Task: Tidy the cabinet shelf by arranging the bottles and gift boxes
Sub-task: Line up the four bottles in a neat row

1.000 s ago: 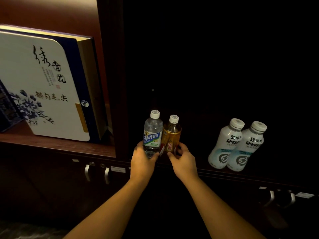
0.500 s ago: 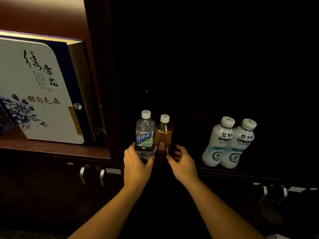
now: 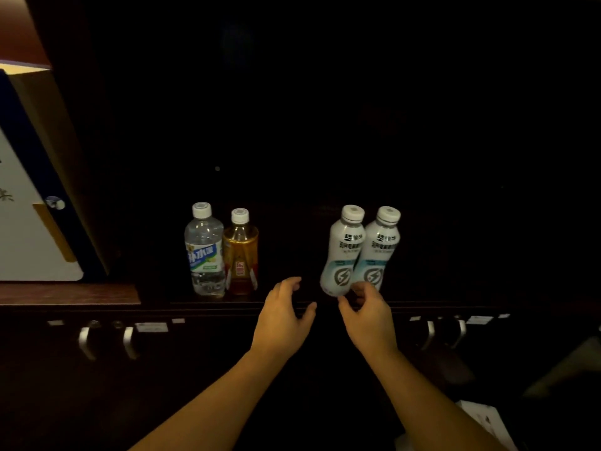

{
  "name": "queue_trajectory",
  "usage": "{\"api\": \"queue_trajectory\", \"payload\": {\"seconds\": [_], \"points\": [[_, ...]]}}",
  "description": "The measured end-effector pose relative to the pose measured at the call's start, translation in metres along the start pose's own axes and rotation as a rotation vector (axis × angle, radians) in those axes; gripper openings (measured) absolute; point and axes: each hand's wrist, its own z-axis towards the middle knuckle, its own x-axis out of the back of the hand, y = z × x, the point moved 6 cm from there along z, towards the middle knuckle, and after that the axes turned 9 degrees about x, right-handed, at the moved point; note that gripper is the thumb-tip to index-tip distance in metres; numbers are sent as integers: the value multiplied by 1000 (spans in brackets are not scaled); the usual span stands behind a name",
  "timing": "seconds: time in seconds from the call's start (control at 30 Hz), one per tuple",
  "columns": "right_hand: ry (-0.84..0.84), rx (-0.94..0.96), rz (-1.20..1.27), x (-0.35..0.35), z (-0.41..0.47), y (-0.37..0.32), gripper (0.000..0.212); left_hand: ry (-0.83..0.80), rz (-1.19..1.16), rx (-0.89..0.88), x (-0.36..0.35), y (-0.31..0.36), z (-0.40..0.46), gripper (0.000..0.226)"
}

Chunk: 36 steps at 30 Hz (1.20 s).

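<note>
On the dark cabinet shelf [image 3: 286, 302] a clear water bottle [image 3: 205, 252] and an amber tea bottle [image 3: 240, 255] stand upright, touching each other. To their right two white bottles [image 3: 343, 252] [image 3: 377, 249] stand side by side. My left hand [image 3: 283, 317] hovers empty between the two pairs, fingers relaxed. My right hand [image 3: 367, 315] is just below the left white bottle's base, fingers loosely curled, holding nothing. A white and blue gift box [image 3: 29, 196] stands in the left compartment.
A vertical wooden divider [image 3: 97, 157] separates the lit left compartment from the dark one. Metal door handles [image 3: 84, 340] [image 3: 429, 333] sit below the shelf edge. The back of the dark compartment is not visible. A white object [image 3: 487, 421] lies at the bottom right.
Both hands have let go of the water and tea bottles and moved right toward the white bottles. The view has shifted right, so the gift box is now mostly out of frame.
</note>
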Motion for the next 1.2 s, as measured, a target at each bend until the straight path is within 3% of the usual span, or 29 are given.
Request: {"api": "queue_trajectory", "payload": {"seconds": [0.2, 0.33, 0.43, 0.53, 0.7, 1.2], "points": [[70, -49, -8, 35, 18, 20, 55, -56, 16, -33, -38, 29, 13, 74], [25, -100, 21, 39, 35, 35, 89, -82, -32, 6, -54, 38, 23, 87], [-27, -124, 44, 35, 46, 44, 100, -123, -73, 46, -62, 40, 30, 96], [-52, -136, 99, 29, 53, 52, 95, -135, -85, 94, -67, 40, 36, 95], [-54, -158, 117, 23, 53, 61, 65, -90, -57, 70, -68, 39, 42, 73], [-39, -153, 188, 5, 49, 53, 63, -34, -76, 58, -48, 25, 39, 67]]}}
